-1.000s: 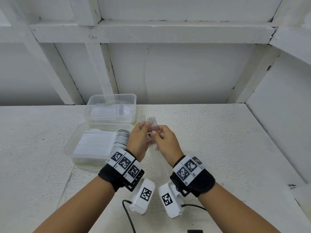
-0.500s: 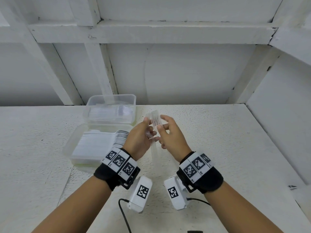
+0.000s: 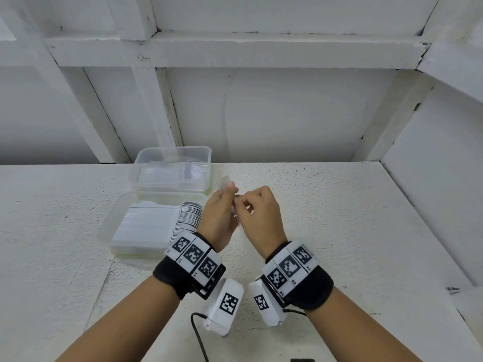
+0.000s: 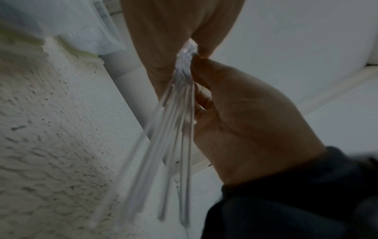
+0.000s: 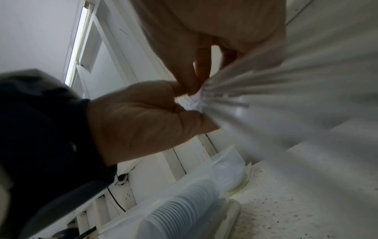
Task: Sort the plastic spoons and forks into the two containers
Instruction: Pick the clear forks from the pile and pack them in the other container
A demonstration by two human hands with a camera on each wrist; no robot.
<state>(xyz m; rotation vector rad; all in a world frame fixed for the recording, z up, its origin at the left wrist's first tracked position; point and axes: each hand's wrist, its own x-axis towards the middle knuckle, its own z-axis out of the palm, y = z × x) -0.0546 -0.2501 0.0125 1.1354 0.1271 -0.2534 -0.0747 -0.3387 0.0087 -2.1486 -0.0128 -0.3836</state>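
Head view: left hand [image 3: 218,218] pinches clear cutlery bundle [image 3: 225,182] above table [image 3: 339,231]; right hand [image 3: 261,212] curled, picking at it. Spoon box [image 3: 115,231] at 9 o'clock, second box [image 3: 172,152] at 11. Risk: loose pinch, handles fan, pieces drop

A bare workroom: rough white table [image 3: 339,218] against white-painted wooden framing [image 3: 235,48].
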